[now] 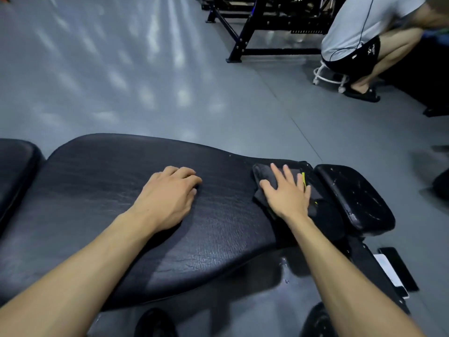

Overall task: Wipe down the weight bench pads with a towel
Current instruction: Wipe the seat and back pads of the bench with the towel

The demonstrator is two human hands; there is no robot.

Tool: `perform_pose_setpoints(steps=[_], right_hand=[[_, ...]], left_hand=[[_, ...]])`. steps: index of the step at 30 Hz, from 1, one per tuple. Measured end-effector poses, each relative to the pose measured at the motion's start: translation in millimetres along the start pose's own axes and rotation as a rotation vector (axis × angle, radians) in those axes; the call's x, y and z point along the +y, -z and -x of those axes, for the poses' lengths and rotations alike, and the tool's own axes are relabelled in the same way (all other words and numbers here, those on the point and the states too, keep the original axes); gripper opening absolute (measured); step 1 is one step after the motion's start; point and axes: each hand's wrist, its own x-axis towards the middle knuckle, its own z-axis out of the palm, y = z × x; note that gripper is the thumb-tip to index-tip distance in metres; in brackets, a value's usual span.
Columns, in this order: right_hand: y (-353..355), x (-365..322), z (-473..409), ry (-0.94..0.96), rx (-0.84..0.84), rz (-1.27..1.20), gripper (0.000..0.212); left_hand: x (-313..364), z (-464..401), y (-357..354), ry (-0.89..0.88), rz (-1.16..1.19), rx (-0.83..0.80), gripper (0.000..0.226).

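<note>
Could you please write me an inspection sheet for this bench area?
Surface: long pad, black, creased.
Job's things: dark towel at the pad's right end; small pads either end.
Clutter: phone on the floor.
Hands: left hand rests on the pad; right hand presses the towel flat.
Cables: thin cord on a squatting person's back.
Surroundings: grey floor, black rack, white stool.

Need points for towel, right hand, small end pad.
towel [263, 175], head view, dark fold left of the fingers.
right hand [288, 194], head view, back of the hand.
small end pad [354, 195], head view, scuffed top face.
</note>
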Motion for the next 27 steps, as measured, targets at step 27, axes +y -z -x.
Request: perform_pose_setpoints(steps=[27], right_hand=[[-21,-88,38,0.92,-0.053,0.057,0.069]], left_hand=[[-19,-8,22,0.31,0.231,0.183,0.026]])
